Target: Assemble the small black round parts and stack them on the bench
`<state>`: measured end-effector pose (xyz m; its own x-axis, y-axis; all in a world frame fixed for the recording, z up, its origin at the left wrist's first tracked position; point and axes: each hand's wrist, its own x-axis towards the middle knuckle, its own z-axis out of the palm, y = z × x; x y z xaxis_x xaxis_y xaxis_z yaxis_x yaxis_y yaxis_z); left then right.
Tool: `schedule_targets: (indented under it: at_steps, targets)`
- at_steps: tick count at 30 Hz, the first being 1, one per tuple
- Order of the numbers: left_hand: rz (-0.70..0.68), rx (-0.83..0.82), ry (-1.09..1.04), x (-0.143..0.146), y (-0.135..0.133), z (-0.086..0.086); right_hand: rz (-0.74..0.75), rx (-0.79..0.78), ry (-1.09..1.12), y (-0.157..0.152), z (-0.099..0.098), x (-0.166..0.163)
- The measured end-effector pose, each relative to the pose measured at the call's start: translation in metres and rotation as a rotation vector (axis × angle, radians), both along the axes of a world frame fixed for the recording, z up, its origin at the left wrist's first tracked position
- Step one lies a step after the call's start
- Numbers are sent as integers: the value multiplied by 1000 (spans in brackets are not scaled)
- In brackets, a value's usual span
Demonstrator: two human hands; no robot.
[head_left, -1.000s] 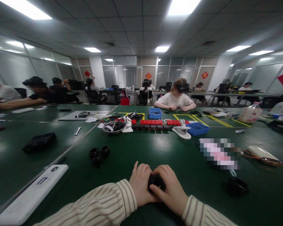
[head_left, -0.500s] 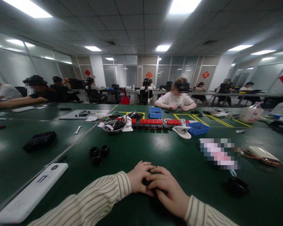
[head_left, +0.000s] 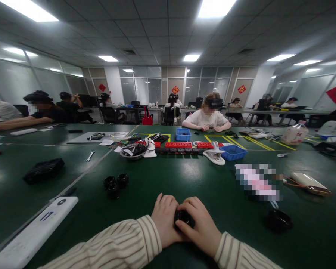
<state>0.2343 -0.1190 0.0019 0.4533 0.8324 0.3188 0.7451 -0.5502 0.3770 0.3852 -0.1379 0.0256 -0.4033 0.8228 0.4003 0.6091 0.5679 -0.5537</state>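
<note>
Big green tabletop (head_left: pixel 184 175) takes up pretty much the whole view, with everything spread across it. Along the near left edge lies a long white slab (head_left: pixel 35 233) with a number printed on it. Past that, toward the left side, sits a flat black tray (head_left: pixel 43 170). On the right side there's a blurred pink and white patch (head_left: pixel 256 181), and next to it, closer to the right edge, a pale oblong thing with an orange cord (head_left: pixel 308 183).

Around the middle of the tabletop, a metal bowl (head_left: pixel 131 151) full of dark bits stands just left of a row of red blocks (head_left: pixel 182 145), with two blue bins (head_left: pixel 233 152) near the row's right end. A person in a white shirt (head_left: pixel 207 118) sits at the far edge.

Smaller stuff: a black ring (head_left: pixel 278 220) lies alone near the front right, well apart from the hands. Three black caps (head_left: pixel 114 184) huddle together left of center.

Right at the near edge, the left hand (head_left: pixel 165 220) and right hand (head_left: pixel 203 226) are pressed together, both in striped sleeves. Fingers of both curl tightly around a small black part (head_left: pixel 183 216), which peeks out between them. It's probably round like the caps, but mostly covered, so hard to say.
</note>
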Motion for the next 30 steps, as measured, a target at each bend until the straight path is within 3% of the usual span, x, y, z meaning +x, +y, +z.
schedule_targets:
  at_steps: [4,10,13,17,24,30]
  targets:
    - [-75,-11,-13,-6,9,2,18,-5,24,1,3,1]
    - [-369,-111,-2,-15,35,-2,242,69,81,0,5,3]
    - [-426,-125,48,-16,41,-3,304,86,79,-1,4,3]
    - [-394,-101,54,-15,34,0,283,100,78,0,3,5]
    - [-150,-23,19,-7,12,7,35,53,94,1,0,2]
    - [-191,-51,-5,-5,16,0,-5,0,30,2,-1,-1]
